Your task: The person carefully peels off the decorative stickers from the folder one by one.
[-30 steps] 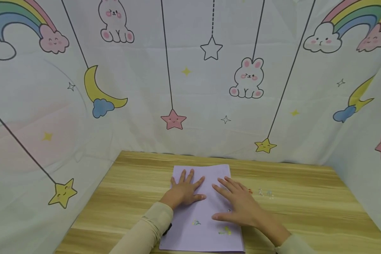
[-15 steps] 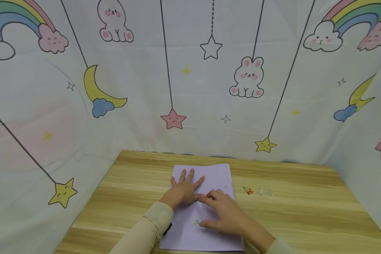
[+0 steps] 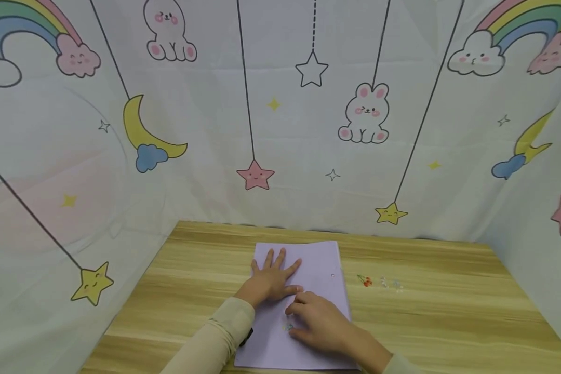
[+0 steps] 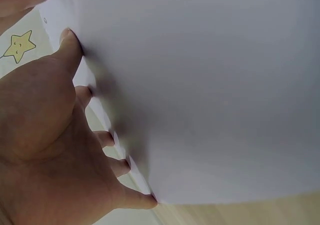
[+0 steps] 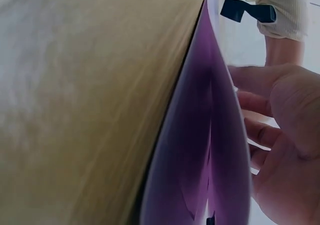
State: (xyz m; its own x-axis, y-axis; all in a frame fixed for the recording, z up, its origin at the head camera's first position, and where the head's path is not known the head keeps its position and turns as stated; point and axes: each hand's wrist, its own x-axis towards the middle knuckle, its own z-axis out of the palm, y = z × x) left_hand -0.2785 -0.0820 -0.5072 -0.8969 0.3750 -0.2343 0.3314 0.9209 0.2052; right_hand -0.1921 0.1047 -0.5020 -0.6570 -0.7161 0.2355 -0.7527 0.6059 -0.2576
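A purple folder (image 3: 304, 358) lies on the wooden table. In the head view my left hand (image 3: 273, 280) presses flat on its upper left part, fingers spread; the left wrist view shows these fingertips (image 4: 70, 42) against the sheet. My right hand (image 3: 320, 319) is low over the folder's middle, fingers bent. Its thumb and forefinger stand apart beside a small blue-and-yellow flower sticker (image 3: 287, 327), the thumb tip at its edge. In the right wrist view the right hand (image 5: 287, 135) appears beyond the folder's gaping purple edge (image 5: 200, 115), where inner layers show.
Right of the folder, a red flower sticker (image 3: 365, 281), a whitish one (image 3: 384, 282) and a pale blue one (image 3: 397, 284) lie on the wooden table (image 3: 439, 317). A white cartoon-printed curtain (image 3: 299, 208) stands behind the table and along both sides.
My right hand has moved left and down across the folder to the small flower sticker, its spread fingers now bent. It now covers the yellow-green sticker. My left hand has stayed put.
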